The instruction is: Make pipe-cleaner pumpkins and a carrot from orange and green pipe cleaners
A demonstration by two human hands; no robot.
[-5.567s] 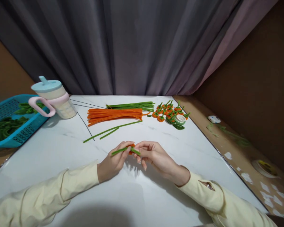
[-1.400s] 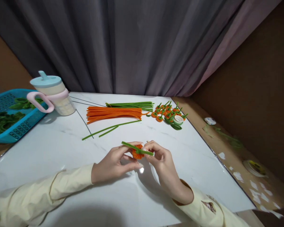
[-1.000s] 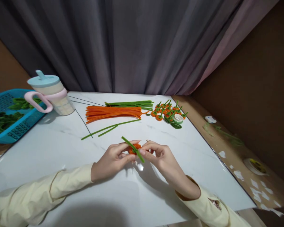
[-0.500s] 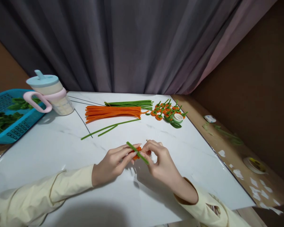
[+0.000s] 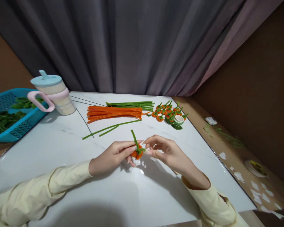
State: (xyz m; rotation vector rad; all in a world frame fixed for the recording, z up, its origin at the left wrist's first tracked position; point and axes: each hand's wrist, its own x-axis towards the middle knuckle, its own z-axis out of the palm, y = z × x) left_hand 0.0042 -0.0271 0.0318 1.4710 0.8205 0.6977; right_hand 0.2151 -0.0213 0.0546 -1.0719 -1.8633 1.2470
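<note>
Just above the white worktop (image 5: 61,164), the left hand (image 5: 111,156) pinches the small orange coil (image 5: 137,154) while the right hand (image 5: 169,153) grips its green stem (image 5: 134,139) (upright here), which probably wants snug, even turns.

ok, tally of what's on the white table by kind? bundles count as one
Orange pipe cleaner bundle: 1
Green pipe cleaner bundle: 1
Loose green pipe cleaners: 2
Pile of finished orange flowers: 1
Tape roll: 1
Cup: 1
Orange flower held between left hand and right hand: 1
Total: 8
</note>
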